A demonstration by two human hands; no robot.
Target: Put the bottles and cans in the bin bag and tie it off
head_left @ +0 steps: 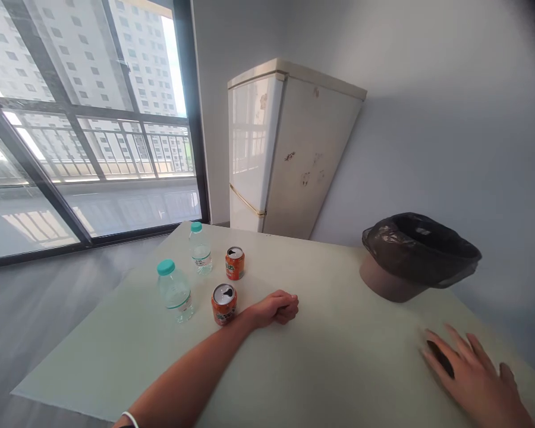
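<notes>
My left hand (277, 308) rests on the pale table (339, 356), its fingers curled into a loose fist with nothing showing in them. Close to that forearm stands an opened orange drink can (224, 310); a second orange can (235, 267) is a little farther back. Left of the cans, two clear plastic bottles with teal caps stand upright, a near bottle (176, 294) and a far bottle (200, 251). My right hand (477, 371), somewhat blurred, is low over the table's right side with fingers spread. Between its thumb and forefinger shows a dark oval patch (441, 359), whose nature I cannot tell.
A brownish bin (383, 279) lined with a black plastic bag (396, 244) stands at the table's right rear. Behind the table are a worn white fridge (316, 148) and a wall. Sliding glass doors (71, 113) are on the left.
</notes>
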